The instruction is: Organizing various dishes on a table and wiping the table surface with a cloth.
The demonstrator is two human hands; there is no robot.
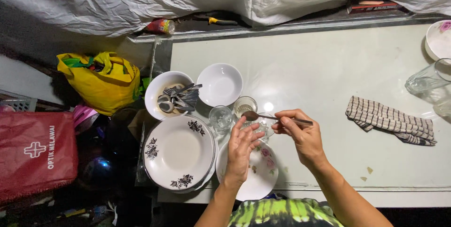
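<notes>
Pinching a metal spoon (275,118) by its handle, the right hand (300,135) holds it level over the near table edge, while the left hand (242,147), fingers loosely spread and holding nothing, touches its bowl. Wiping or inspecting seems in hand; next, a steady grip is called for. Just below lies a flowered plate (260,180); left, stacked plates (178,152); far right, a striped cloth (390,123).

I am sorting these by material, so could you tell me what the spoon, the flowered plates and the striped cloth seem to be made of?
Spoon: likely steel, grey and shiny. Flowered plates: probably glazed ceramic, glossy white, though melamine is possible. Striped cloth: woven fabric, soft folds, matte.
</notes>
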